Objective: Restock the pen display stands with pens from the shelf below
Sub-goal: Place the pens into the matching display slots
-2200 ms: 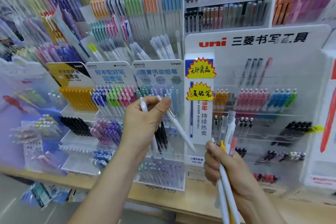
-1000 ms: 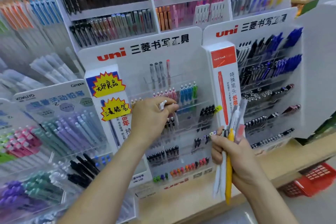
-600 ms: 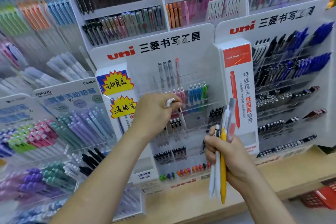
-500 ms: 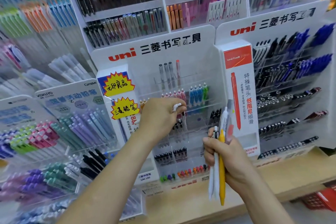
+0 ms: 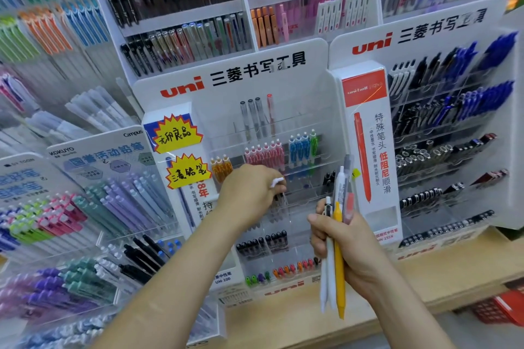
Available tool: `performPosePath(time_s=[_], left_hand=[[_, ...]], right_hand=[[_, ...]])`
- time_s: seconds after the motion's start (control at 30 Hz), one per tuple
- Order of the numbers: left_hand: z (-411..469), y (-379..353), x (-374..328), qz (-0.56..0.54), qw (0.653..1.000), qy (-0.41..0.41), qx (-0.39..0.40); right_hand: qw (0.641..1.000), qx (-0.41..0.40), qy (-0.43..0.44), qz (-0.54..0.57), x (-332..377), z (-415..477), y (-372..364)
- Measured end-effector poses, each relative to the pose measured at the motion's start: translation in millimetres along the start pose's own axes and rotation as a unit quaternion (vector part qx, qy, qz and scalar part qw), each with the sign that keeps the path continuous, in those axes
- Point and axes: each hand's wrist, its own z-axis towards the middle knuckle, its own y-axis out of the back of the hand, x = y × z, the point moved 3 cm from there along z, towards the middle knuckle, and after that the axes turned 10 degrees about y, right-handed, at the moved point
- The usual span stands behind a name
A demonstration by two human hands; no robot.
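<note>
My left hand (image 5: 252, 190) grips a white pen (image 5: 276, 182); only its top end shows above my fingers. The hand is at the middle tiers of the clear acrylic uni display stand (image 5: 326, 110), just below a row of pink pens (image 5: 265, 154). My right hand (image 5: 344, 244) holds a bundle of pens (image 5: 336, 258) upright in front of the stand's lower right: white ones, a yellow one, a grey one and a pinkish one.
A second uni stand (image 5: 453, 127) with black and blue pens stands to the right. Kokuyo stands (image 5: 107, 207) with pastel pens fill the left. Wall racks of pens (image 5: 181, 8) rise behind. A wooden shelf ledge (image 5: 283, 317) runs below, a red basket (image 5: 502, 309) at lower right.
My view swung right from the Kokuyo stands to the uni stand. My left hand carried the white pen to its middle tiers and has since lowered slightly. The right hand keeps its bundle.
</note>
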Motion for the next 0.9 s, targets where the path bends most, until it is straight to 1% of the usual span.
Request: performPosePath(time_s=[0.07,0.17,0.23,0.27,0.3,0.33,0.37,0.4,0.43,0.47,0.5,0.53,0.57,0.63,0.77,0.83,0.9], left_hand=[[2,-3,-1,0.031,1.0,0.004,0.002],[0,-7,0,0.048,0.999,0.008,-0.01],[-6,-3,-2,0.046,0.998,0.014,-0.037],[-12,2,-5,0.009,0.998,0.018,-0.062],[-19,8,-9,-0.069,0.993,0.029,-0.088],[-27,14,-12,-0.209,0.971,0.051,-0.101],[-34,18,-14,-0.404,0.907,0.089,-0.074],[-41,20,-19,-0.595,0.794,0.123,-0.012],[-46,20,-24,-0.727,0.671,0.141,0.049],[-51,19,-27,-0.796,0.58,0.15,0.085],[-53,17,-28,-0.826,0.532,0.157,0.103],[-54,16,-29,-0.839,0.509,0.159,0.112],[-54,14,-29,-0.845,0.499,0.158,0.114],[-54,14,-28,-0.851,0.491,0.153,0.107],[-54,18,-26,-0.849,0.504,0.13,0.094],[-53,19,-23,-0.842,0.52,0.117,0.088],[-55,18,-20,-0.818,0.56,0.111,0.074]], right_hand=[[1.0,0.006,-0.003,0.002,0,1,-1],[0.999,0.016,-0.017,0.027,-2,3,-2],[0.998,0.027,-0.033,0.05,-3,3,-3],[0.996,0.032,-0.042,0.066,-3,3,-4],[0.995,0.037,-0.05,0.082,-3,2,-4],[0.993,0.043,-0.055,0.093,-3,2,-5],[0.993,0.052,-0.055,0.093,-2,1,-6],[0.994,0.064,-0.048,0.08,-1,1,-8],[0.995,0.076,-0.037,0.057,1,0,-10],[0.995,0.087,-0.027,0.032,2,-1,-12],[0.995,0.097,-0.021,0.011,3,-1,-14],[0.994,0.109,-0.019,-0.003,3,-2,-16],[0.993,0.12,-0.02,-0.01,3,-3,-18],[0.991,0.131,-0.023,-0.012,2,-4,-21],[0.99,0.138,-0.023,-0.016,-1,-5,-22],[0.991,0.132,-0.024,-0.009,-1,-5,-23],[0.992,0.121,-0.019,-0.012,-2,-5,-22]])
